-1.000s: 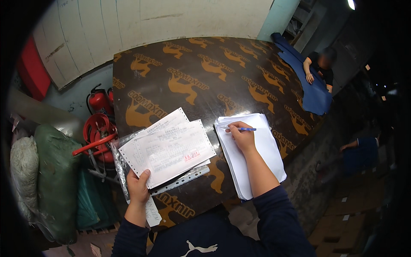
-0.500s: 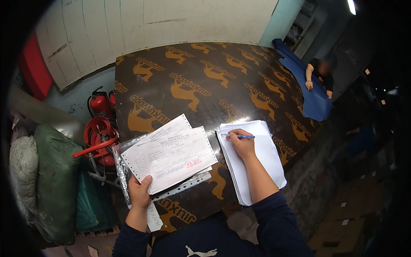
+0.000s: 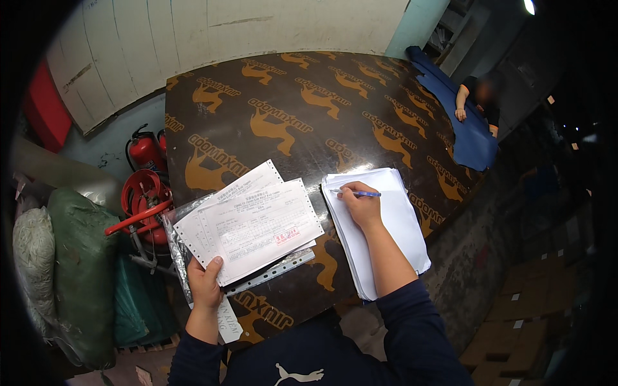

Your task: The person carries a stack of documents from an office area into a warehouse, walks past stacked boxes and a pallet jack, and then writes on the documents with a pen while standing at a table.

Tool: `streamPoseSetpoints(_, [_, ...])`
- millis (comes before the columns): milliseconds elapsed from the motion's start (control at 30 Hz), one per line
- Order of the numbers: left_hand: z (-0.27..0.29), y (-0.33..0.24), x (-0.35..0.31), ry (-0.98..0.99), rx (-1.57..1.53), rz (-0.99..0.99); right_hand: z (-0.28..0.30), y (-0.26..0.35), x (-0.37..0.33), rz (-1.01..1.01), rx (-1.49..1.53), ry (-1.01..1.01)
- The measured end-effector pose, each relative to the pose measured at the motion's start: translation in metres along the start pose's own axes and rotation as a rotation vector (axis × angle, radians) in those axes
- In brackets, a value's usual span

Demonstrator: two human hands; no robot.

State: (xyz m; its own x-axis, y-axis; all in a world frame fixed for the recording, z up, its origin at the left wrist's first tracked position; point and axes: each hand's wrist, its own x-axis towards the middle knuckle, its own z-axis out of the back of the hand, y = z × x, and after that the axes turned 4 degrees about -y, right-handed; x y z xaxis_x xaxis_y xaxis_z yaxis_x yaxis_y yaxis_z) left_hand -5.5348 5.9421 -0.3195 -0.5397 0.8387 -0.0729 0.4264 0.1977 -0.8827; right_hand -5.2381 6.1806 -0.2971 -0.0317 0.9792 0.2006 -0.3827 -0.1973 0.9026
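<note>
My left hand grips the near corner of a bundle of printed forms, which lies in a clear plastic sleeve on the dark brown patterned table. My right hand holds a blue pen with its tip on the top left of a stack of white paper. That stack lies right of the forms, near the table's right edge.
Red fire extinguishers and a red hose reel stand left of the table, beside green and white sacks. Another person leans on blue material at the far right corner. Cardboard boxes sit lower right.
The view has shifted slightly. My right hand with the pen has stayed at the top left of the white stack; my left hand keeps holding the forms.
</note>
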Motion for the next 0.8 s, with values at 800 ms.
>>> streamPoseSetpoints(800, [0.0, -0.001, 0.0, 0.001, 0.013, -0.005, 0.001, 0.007, -0.003, -0.09, 0.052, 0.064])
